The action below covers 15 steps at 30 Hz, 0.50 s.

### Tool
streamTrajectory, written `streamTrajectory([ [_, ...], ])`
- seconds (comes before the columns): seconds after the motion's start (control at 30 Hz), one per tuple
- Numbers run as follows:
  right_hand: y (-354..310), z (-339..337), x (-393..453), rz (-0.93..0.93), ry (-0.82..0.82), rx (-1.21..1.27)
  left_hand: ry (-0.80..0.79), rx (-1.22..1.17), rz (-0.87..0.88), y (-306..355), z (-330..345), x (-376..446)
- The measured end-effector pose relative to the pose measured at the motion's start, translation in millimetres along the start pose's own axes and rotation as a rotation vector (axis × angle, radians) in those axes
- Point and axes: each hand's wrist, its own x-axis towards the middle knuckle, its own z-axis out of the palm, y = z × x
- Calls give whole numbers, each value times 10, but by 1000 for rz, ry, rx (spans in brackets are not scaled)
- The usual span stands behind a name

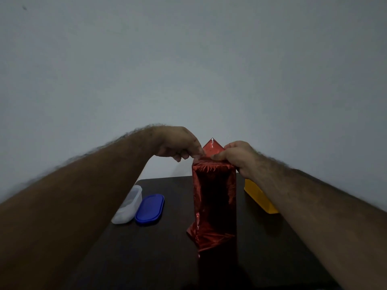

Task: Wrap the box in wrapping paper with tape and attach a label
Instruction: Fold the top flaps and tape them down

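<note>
Standing box (214, 204), long axis upright on the counter (159, 248): I am pinching the paper flap (212, 147) at its top with left hand (178, 144) and right hand (240, 159), box directly below both grips.

This looks like a room in a home rather than a shop or workshop: a dark wooden tabletop (163, 258) stands against a plain, bare grey-white wall (188, 59). Household food-storage ware sits on it, a clear plastic container (127, 206) with its blue lid (150, 208) just beside it at 9 o'clock, and a yellow container (258, 197) at 2 o'clock. The light is dim and domestic.
</note>
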Motion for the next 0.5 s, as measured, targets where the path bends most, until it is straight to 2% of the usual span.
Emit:
streamTrajectory([
  [0.5, 40, -18, 48, -68, 4, -67, -45, 152, -35, 111, 122, 175],
])
